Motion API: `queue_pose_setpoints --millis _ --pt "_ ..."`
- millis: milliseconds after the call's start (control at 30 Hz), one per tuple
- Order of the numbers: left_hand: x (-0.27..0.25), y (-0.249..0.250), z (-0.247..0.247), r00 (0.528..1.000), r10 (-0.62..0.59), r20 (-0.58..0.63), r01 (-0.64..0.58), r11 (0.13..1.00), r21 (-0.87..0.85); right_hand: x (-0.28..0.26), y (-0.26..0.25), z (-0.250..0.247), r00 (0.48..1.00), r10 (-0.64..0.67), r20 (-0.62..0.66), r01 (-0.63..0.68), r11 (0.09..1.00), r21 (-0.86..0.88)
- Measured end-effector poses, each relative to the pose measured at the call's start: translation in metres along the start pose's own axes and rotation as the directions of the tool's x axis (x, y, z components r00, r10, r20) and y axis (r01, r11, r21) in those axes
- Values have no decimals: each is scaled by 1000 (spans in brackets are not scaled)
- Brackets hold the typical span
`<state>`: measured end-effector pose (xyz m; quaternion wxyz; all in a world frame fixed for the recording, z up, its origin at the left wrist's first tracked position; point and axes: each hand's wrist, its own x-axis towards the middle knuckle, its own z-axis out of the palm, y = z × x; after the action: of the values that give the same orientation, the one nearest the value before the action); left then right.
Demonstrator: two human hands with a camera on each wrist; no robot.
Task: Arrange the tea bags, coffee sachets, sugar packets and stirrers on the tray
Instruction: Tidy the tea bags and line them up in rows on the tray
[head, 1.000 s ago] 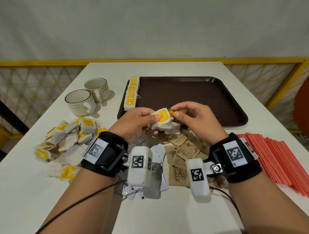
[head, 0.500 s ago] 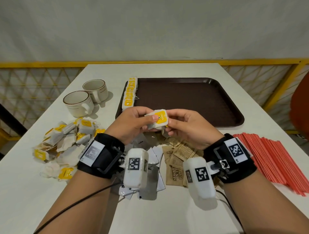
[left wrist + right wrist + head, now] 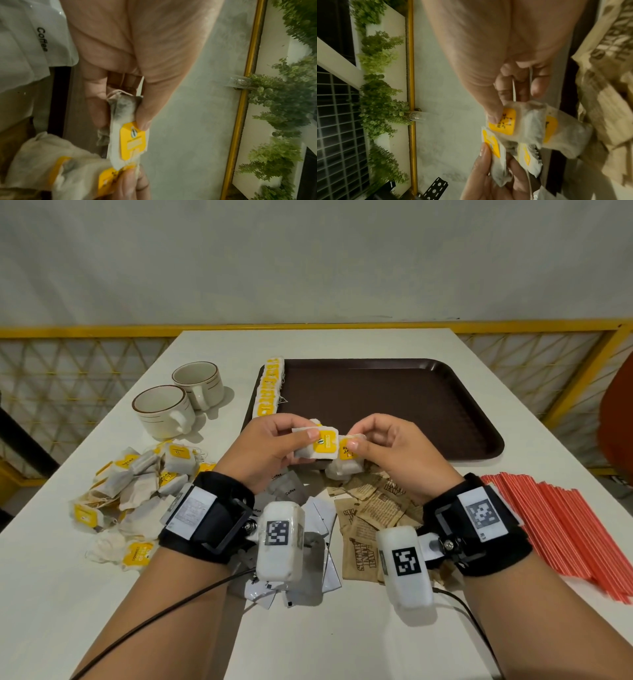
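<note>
Your white tabletop (image 3: 51, 594) carries the brown tray (image 3: 394, 405), with a row of tea bags (image 3: 269, 386) along its left edge. Red stirrers (image 3: 561, 529) lie to your right, loose tea bags (image 3: 137, 484) to your left, brown sugar packets (image 3: 370, 508) and white coffee sachets (image 3: 291, 491) under your wrists. Your left hand (image 3: 267, 450) pinches one yellow-tagged tea bag (image 3: 320, 445); your right hand (image 3: 394, 450) pinches another tea bag (image 3: 346, 460) just beside it, near the tray's front edge.

Head camera looks down over the table (image 3: 342, 628); both wrist cameras look close along the fingers, sharing the tea bags (image 3: 325, 445).
</note>
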<state>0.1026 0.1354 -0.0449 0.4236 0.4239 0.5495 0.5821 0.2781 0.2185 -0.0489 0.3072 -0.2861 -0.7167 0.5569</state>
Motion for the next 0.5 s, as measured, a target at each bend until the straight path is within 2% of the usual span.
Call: queue_pose_setpoints --millis 133,267,300,367,433,500 --pt "1 -1 -5 1000 -7 -11 7 998 58 1 -1 -3 996 2 -87 2 999 37" --pt "2 -1 -7 994 67 -89 -53 987 152 0 -5 -7 993 -9 -121 9 1000 5" --pt "3 -2 -7 989 96 -114 -76 982 172 0 -7 -7 995 7 -102 -2 999 45" --pt "4 -3 -5 980 143 -137 -116 975 188 -2 -10 -4 997 76 -25 -68 966 250" --pt "4 -4 -4 972 170 -160 -143 975 168 -3 -14 -2 986 148 77 -167 872 459" --pt "6 -5 -4 966 173 -190 -146 978 147 -3 -15 -1 971 190 145 -239 798 554"
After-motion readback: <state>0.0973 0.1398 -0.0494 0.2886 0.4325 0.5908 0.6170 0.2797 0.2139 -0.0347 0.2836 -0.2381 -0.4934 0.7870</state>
